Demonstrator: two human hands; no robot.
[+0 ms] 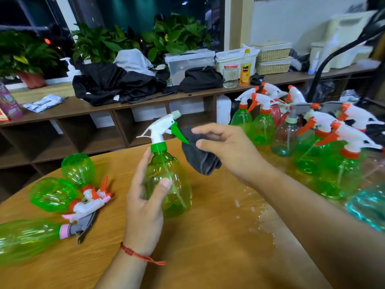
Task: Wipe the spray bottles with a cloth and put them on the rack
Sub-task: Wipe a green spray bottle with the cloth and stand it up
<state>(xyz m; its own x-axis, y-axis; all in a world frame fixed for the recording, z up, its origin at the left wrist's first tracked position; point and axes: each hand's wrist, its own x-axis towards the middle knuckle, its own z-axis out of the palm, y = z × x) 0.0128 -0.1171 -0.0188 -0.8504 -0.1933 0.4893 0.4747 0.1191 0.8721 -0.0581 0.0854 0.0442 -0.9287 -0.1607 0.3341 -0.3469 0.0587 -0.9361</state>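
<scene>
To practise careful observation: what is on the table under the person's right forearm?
A puddle of clear liquid spreads on the wooden table beneath the right forearm; how far it reaches under the arm is hidden.

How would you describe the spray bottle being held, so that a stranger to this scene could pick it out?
Start at the wooden table. Above its middle, the left hand holds one green spray bottle upright, with the right hand holding a dark cloth beside its trigger. It alone has a bright green trigger; its neighbours' triggers are orange, pink or grey.
</scene>
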